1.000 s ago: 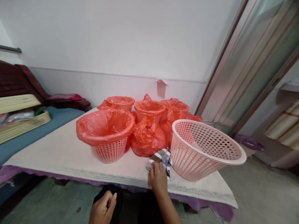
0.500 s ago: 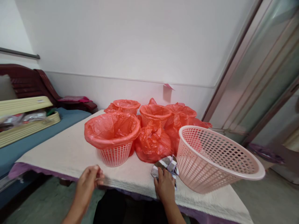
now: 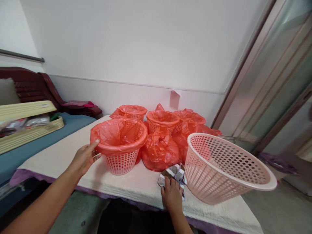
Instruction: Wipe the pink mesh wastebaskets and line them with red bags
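My left hand [image 3: 86,156] is at the left rim of a small pink perforated basket [image 3: 121,163]. The thumb lies on the rim and the fingers curl beneath it. A red plastic bag [image 3: 117,149] lines this basket and folds over its edge. My right hand [image 3: 172,194] is on a striped cloth item [image 3: 173,171] in grey, white and brown, its fingers bent over the near part. What exactly the cloth is, I cannot make out. Just right of it stands a large pale pink basket [image 3: 204,177], with holes in its wall.
Behind sit a bulging red plastic bag [image 3: 161,151] and several red-lined baskets, one at the middle [image 3: 162,123] and one at back left [image 3: 133,110]. A white cloth [image 3: 58,162] covers the table. At left, a yellow case [image 3: 51,128] lies on a blue surface.
My left hand has moved up and forward from the table's front edge to the small basket's rim. My right hand has stayed on the striped cloth. The view has shifted slightly.
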The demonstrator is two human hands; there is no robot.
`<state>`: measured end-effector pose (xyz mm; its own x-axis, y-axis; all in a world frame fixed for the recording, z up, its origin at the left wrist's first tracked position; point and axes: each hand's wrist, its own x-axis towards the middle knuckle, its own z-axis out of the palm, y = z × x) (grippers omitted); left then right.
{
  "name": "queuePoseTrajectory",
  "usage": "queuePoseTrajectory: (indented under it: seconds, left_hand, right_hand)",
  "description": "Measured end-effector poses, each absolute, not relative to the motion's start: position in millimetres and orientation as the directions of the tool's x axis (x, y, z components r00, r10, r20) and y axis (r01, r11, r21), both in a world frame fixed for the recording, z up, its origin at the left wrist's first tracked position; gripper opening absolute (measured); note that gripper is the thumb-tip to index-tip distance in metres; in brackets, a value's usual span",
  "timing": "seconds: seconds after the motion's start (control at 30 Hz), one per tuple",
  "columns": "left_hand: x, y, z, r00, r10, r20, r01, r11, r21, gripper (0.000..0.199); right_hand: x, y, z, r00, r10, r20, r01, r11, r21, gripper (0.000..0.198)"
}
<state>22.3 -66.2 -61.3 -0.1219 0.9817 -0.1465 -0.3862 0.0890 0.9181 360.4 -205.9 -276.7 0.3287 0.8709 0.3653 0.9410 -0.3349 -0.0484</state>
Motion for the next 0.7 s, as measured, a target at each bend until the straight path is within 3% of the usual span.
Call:
queuePoseTrajectory:
  seconds: [0.17,0.43,0.7]
  left_hand:
    - [19,-60,-60,-0.112,0.984,-0.137,-0.4,0.082,0.913,0.007]
    - [10,-59,-57,-0.165,0.983,-0.082,-0.29,0.031,0.957,0.023]
    - [-20,-55,-48,-0.215,0.973,-0.086,-0.159,0.052,0.986,0.016]
  right_hand:
    - [360,-205,-275,0.332,0.873,0.357,0.94,-0.339,-0.044,0.039]
    - [360,-205,-275,0.33,0.874,0.357,0.94,-0.34,-0.036,0.038]
    - [360,-205,-278,0.325,0.872,0.365,0.94,-0.341,-0.022,0.038]
